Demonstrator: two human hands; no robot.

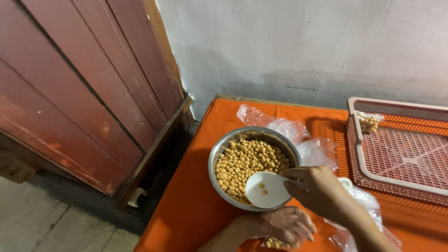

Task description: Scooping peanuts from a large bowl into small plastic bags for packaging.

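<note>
One steel bowl point(219, 154) of soybeans point(249, 163) is seen on an orange table point(186, 210). One white scoop point(267, 190), two beans in it, is pinched over the bowl's rim by the right hand point(317, 189). One small clear bag of beans point(276, 243) is gripped by the left hand point(282, 225). One pink mesh tray point(401, 149) stands alongside.

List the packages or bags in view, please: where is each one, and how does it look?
Small clear bag: under the left hand, front edge of the orange table; holds yellow beans.
Clear bag: far corner of the pink tray; holds yellow beans.
Empty clear bags: crumpled behind the steel bowl.
No labels, signs or screens.
</note>
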